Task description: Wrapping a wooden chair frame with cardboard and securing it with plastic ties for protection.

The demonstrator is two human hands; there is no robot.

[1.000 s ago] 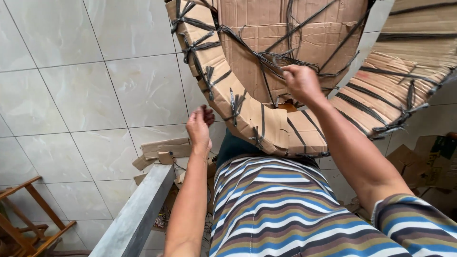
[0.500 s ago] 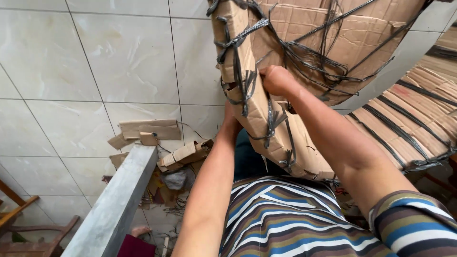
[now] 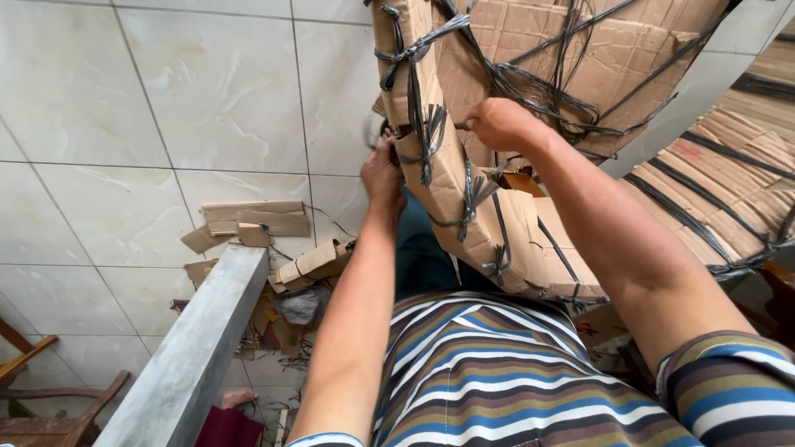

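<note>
A big round bundle of brown cardboard, bound with black straps, leans against my striped shirt. My left hand reaches up to the bundle's left edge and touches the strap knot there; its fingers are curled at the edge. My right hand is closed in a fist around a black strap on the bundle's face. A second strapped cardboard bundle lies to the right, partly behind my right arm.
A grey metal beam runs from the lower left toward the centre. Loose cardboard scraps and litter lie on the pale tiled floor. A wooden chair frame is at the bottom left, a bare foot near the beam.
The view has tilted and the bundle now sits higher and closer. My left hand rose from below the bundle to its left edge; my right hand stays gripping the straps.
</note>
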